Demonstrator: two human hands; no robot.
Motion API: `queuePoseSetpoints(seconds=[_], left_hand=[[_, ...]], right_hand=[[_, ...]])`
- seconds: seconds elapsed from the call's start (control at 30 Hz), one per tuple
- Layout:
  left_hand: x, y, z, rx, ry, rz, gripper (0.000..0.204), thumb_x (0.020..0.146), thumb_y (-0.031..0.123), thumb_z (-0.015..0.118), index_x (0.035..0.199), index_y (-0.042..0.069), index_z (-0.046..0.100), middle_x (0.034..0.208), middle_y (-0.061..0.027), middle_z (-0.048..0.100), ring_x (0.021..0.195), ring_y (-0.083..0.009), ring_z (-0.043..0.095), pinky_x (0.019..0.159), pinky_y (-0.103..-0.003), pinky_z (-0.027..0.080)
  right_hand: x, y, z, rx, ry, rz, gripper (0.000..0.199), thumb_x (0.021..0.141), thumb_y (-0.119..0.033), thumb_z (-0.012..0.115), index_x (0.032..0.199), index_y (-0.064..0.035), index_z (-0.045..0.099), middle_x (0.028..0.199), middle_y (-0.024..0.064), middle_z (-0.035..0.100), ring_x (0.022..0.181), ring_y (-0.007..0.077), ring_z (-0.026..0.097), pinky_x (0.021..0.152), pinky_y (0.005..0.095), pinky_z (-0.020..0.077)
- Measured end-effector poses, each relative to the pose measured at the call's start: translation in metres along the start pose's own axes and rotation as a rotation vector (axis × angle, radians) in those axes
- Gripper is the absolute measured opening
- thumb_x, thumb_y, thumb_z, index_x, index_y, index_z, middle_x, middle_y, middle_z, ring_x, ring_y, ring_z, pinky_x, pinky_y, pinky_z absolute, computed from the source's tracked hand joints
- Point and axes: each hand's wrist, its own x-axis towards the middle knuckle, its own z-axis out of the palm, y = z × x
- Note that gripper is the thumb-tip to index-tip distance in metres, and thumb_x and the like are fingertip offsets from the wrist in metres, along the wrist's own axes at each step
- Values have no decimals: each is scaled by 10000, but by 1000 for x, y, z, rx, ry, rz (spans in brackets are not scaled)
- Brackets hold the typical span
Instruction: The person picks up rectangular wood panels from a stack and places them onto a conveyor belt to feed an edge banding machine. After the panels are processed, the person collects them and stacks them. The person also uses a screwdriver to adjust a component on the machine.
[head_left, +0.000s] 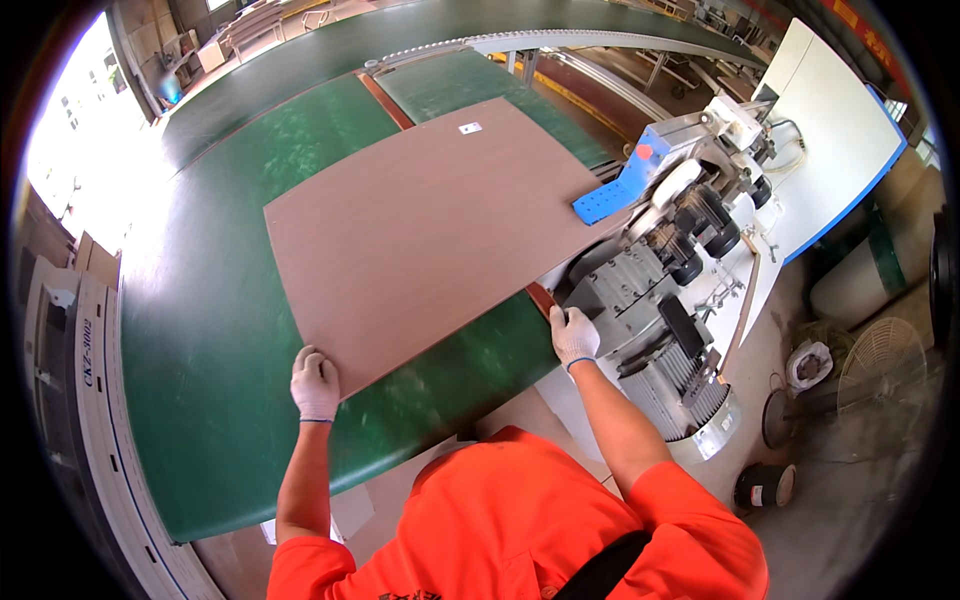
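A large flat brown panel (430,220) with a small white label (470,128) lies across the green belt (210,330). My left hand (316,383), in a white knit glove, is closed on the panel's near left corner. My gloved right hand (574,336) is curled shut near the end of a red-brown strip (541,297), just off the panel's near edge. What its fingers hold, if anything, is hidden. The panel's right edge reaches a machine (680,220) with a blue perforated guard (605,202) and black rollers.
A grey motor (672,375) sits at the machine's near end, right of my right hand. A white cabinet panel (835,130) stands behind it. To the right are a fan (882,365) and a black bucket (765,486). A curved conveyor (420,30) runs along the far side.
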Motion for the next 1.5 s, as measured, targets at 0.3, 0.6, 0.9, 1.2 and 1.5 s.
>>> queuePoseSetpoints(seconds=[0.3, 0.6, 0.9, 1.2, 1.5], left_hand=[[-21, -28, -46, 96, -11, -86, 132, 928, 94, 671, 834, 6, 646, 1074, -189, 677, 967, -414, 666, 850, -517, 552], [-123, 33, -98, 162, 58, -204, 96, 843, 66, 673, 776, 17, 626, 1016, -194, 656, 913, -412, 641, 809, -528, 539], [-292, 231, -134, 292, 116, -432, 110, 810, 57, 690, 763, 11, 602, 960, -199, 620, 883, -409, 620, 802, -544, 526], [-408, 198, -208, -584, 665, -1589, 412, 1004, 305, 736, 1116, -91, 709, 940, -100, 710, 764, -225, 634, 736, -396, 566], [-584, 313, -308, -268, 955, -1601, 490, 1000, 277, 773, 634, 48, 541, 622, 42, 444, 595, -106, 366, 528, -369, 306]], right_hand=[[-67, -48, -4, 289, 312, -839, 349, 879, -180, 792, 1191, -60, 692, 1229, 178, 708, 1149, 408, 668, 1018, 527, 514], [-165, -43, 13, 784, -1215, 264, 374, 1040, -386, 723, 953, -23, 742, 914, 67, 746, 850, 218, 722, 747, 346, 582], [-163, -5, 0, 1115, -1161, 566, 527, 985, -383, 786, 1364, -54, 627, 1314, 103, 706, 1209, 274, 683, 997, 473, 572], [-249, 110, -72, 694, -1630, 434, 415, 1037, -324, 726, 1367, -90, 633, 1302, 80, 711, 1155, 266, 697, 937, 507, 603], [-243, 143, -86, 1294, -1361, 607, 413, 1035, -294, 688, 1391, -95, 626, 1378, 92, 693, 1295, 352, 631, 1118, 570, 510]])
